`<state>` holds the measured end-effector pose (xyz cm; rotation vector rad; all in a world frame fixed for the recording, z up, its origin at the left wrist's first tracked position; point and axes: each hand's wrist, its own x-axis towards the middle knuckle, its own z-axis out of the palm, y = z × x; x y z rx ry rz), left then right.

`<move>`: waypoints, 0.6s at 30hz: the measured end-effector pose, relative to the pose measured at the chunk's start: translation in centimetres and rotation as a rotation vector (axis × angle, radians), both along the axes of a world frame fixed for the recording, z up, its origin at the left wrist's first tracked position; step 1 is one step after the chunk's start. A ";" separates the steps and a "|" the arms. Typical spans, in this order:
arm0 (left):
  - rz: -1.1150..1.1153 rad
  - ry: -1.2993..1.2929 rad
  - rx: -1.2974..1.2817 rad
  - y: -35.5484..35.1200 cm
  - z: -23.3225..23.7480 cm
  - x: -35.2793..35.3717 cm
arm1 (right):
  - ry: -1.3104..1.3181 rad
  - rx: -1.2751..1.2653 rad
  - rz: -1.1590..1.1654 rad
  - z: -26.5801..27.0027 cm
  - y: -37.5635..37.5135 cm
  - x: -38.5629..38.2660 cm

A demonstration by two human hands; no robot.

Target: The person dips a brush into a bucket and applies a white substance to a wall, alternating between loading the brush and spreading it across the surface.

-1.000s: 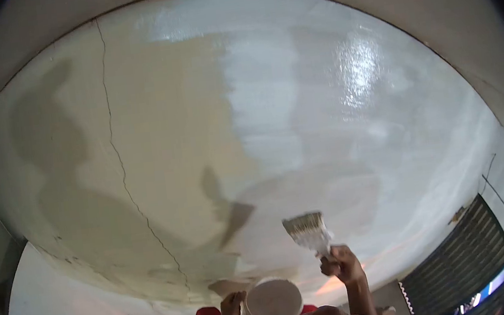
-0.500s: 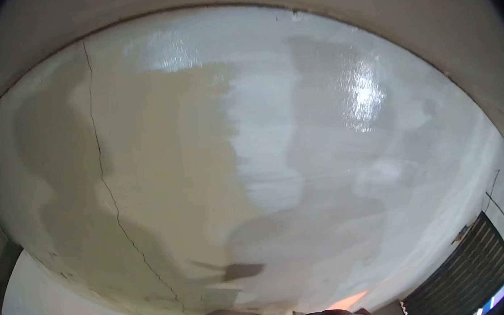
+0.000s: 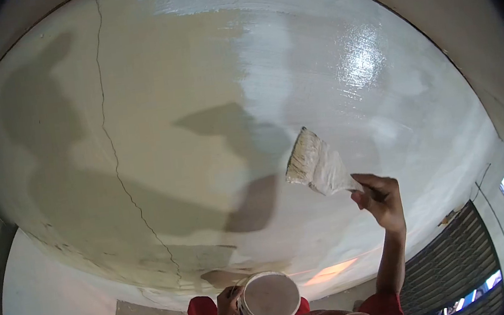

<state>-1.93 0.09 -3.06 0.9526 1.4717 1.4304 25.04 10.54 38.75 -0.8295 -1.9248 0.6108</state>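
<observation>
My right hand (image 3: pixel 382 200) is raised in front of the wall (image 3: pixel 183 103), its fingers closed round the handle of a wide, paint-coated brush (image 3: pixel 318 163) whose bristles point up and left. Low in the view, my left hand (image 3: pixel 230 300) grips the left side of a round white bucket (image 3: pixel 272 298). Pale paint seems to fill the bucket. Fresh whitish paint covers the wall's right part and a strip along the top, beside a beige area at the left.
A long crack (image 3: pixel 117 166) runs down the wall at the left. At the lower right stands a dark slatted shutter (image 3: pixel 451 265). A white panel (image 3: pixel 56 298) is at the lower left. Shadows of a person, an arm and the brush fall across the wall.
My right hand has come up into view with the brush. The bucket and my left hand show more fully at the bottom, and the camera view has tilted downward.
</observation>
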 end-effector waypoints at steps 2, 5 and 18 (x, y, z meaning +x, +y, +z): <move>-0.003 0.085 0.075 0.0 -0.8 -0.1 | -0.111 -0.028 0.060 0.6 -0.5 -0.5; -0.009 0.046 0.006 -0.1 0.4 -0.1 | -0.462 -0.130 0.146 -1.5 -1.1 -0.7; -0.056 -0.193 -0.222 -0.2 4.7 0.8 | -0.919 -0.033 0.172 -29.5 -6.0 -4.1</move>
